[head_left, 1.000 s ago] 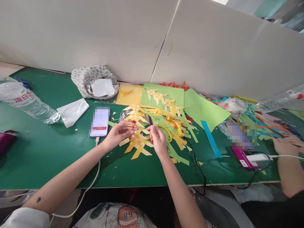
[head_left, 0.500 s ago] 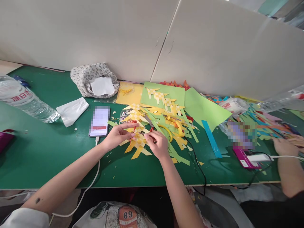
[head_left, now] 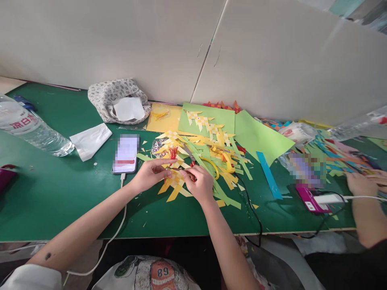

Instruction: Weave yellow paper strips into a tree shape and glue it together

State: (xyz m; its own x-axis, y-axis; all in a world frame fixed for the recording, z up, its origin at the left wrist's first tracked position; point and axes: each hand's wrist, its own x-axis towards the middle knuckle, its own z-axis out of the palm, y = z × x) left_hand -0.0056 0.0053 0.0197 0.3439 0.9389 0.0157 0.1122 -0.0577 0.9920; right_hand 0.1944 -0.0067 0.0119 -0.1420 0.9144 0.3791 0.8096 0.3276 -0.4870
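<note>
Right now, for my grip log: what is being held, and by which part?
Left hand and right hand seem to pinch a red tassel by its cord.

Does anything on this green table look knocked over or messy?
The water bottle at the far left lies on its side, and small paper offcuts are scattered over the table around the woven yellow strips.

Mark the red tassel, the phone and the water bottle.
red tassel [head_left: 172,152]: head view, on its fanned red threads.
phone [head_left: 125,154]: head view, middle of the screen.
water bottle [head_left: 28,123]: head view, on its label.
</note>
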